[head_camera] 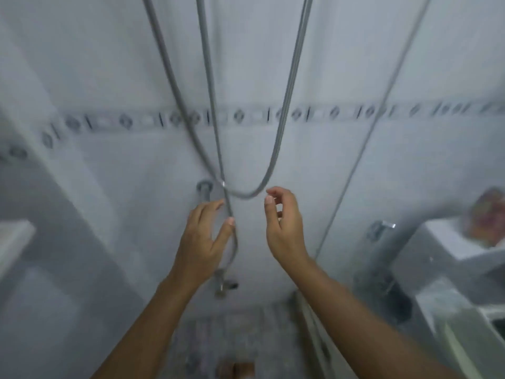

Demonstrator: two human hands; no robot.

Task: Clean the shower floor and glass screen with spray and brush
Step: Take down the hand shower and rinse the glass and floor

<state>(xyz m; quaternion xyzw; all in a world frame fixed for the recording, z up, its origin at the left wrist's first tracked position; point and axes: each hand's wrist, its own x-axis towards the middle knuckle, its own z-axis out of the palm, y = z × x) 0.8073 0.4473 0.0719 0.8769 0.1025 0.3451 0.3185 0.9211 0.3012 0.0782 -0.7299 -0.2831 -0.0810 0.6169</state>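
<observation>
Between left hand (202,236) and right hand (284,228), the shower hose (247,195) hangs looped.

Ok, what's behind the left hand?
White wall tiles and the grey shower hose, which runs past the left hand down to a metal fitting. Whether the thumb touches it is blurred.

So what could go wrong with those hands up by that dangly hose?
Two things, maybe. The left hand is right against the hose, so a hard tug could swing its hanging loop into the glass screen close beside it. Also, what looks like a bare foot stands on the shower floor, which could get slippery once it is sprayed.
</observation>
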